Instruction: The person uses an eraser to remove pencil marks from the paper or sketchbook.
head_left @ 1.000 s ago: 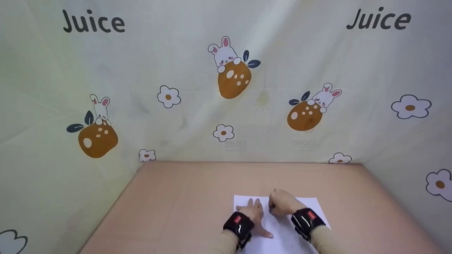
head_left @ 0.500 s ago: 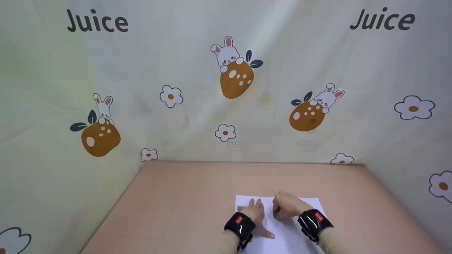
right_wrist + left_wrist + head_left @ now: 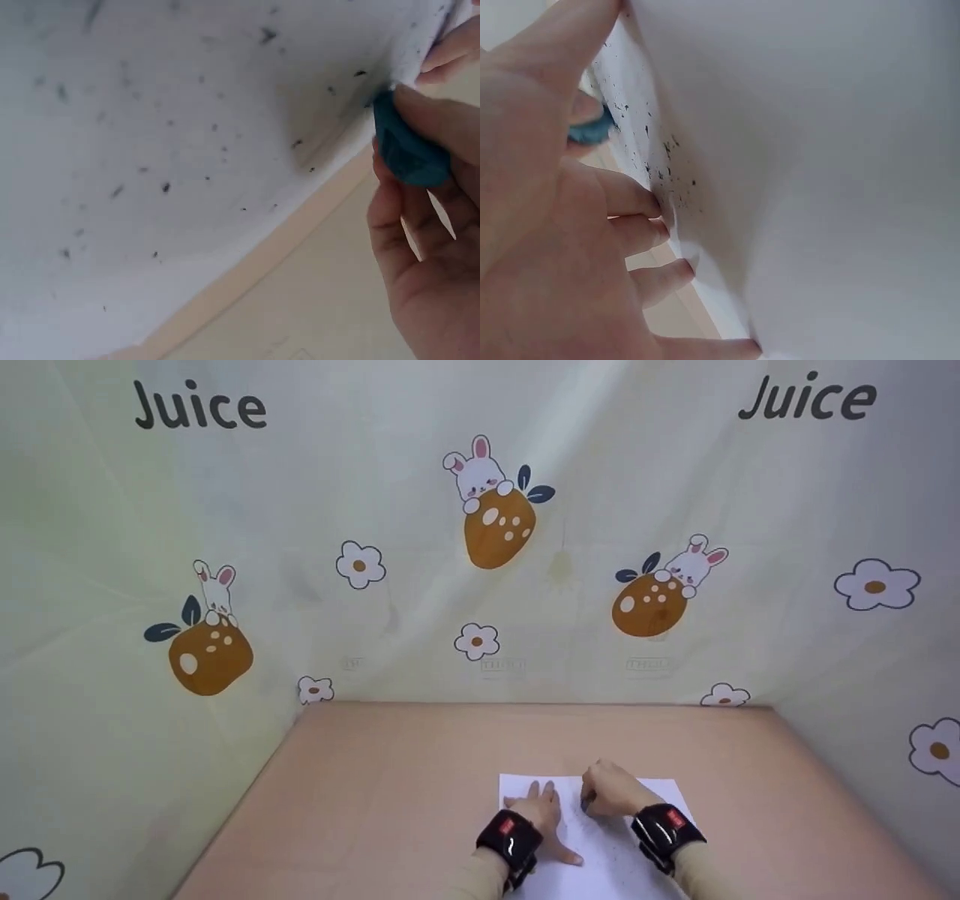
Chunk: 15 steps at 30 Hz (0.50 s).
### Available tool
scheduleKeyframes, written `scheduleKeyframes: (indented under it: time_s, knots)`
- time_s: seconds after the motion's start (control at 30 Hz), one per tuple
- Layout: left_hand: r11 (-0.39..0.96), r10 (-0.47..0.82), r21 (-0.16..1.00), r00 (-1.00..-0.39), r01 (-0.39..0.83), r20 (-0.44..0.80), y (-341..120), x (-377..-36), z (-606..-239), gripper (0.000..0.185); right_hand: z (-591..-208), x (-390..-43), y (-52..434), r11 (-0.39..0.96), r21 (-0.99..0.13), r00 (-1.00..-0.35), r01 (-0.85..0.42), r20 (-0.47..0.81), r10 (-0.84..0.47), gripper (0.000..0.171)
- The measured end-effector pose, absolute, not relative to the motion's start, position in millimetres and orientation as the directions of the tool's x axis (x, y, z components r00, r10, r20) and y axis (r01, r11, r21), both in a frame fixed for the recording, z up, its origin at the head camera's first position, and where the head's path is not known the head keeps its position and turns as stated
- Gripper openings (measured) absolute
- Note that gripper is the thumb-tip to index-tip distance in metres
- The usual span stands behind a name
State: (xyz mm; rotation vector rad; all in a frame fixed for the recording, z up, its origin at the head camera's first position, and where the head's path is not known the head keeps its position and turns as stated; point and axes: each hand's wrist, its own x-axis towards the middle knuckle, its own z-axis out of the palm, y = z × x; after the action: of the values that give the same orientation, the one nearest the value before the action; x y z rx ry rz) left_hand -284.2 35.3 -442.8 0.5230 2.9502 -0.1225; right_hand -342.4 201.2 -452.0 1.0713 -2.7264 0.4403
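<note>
While the white sheet of paper (image 3: 600, 840) lies flat at the near edge of the peach-coloured table (image 3: 390, 780), a small blue eraser (image 3: 405, 146) is pressed to it, pinched between the curled fingers and thumb of the right hand (image 3: 611, 793). Dark eraser crumbs (image 3: 165, 187) speckle the sheet. The left hand (image 3: 541, 810) rests on the paper with fingers straight and spread, pinning it down. Thin and light, the sheet would likely slide or buckle under rubbing — best held flat close beside the eraser; the eraser looks soft and grippy, best taken by its sides. Compared with a second ago, the right hand has shifted slightly rightward across the sheet — the left has not moved. A cartoon-printed curtain (image 3: 480, 547) surrounds the table.
</note>
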Motion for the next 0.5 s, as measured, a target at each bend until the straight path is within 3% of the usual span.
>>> scheduleKeyframes:
  time_s: [0.13, 0.37, 0.5]
  knots:
    - [0.936, 0.34, -0.045, -0.929, 0.349, -0.15, 34.9, -284.5, -442.5, 0.105, -446.8, -338.0, 203.4, 0.678, -0.341, -0.751, -0.651, 0.165, -0.639, 0.013]
    - [0.939, 0.325, -0.064, -0.934, 0.337, -0.15, 35.9, -287.8, -441.1, 0.105, -459.1, -353.0, 200.5, 0.761, -0.124, -0.722, -0.637, 0.443, -0.532, 0.009]
    - [0.94, 0.325, -0.052, -0.933, 0.336, -0.154, 37.0, -287.8, -440.9, 0.104, -454.9, -349.8, 199.0, 0.751, -0.179, -0.748, -0.635, 0.382, -0.542, 0.01]
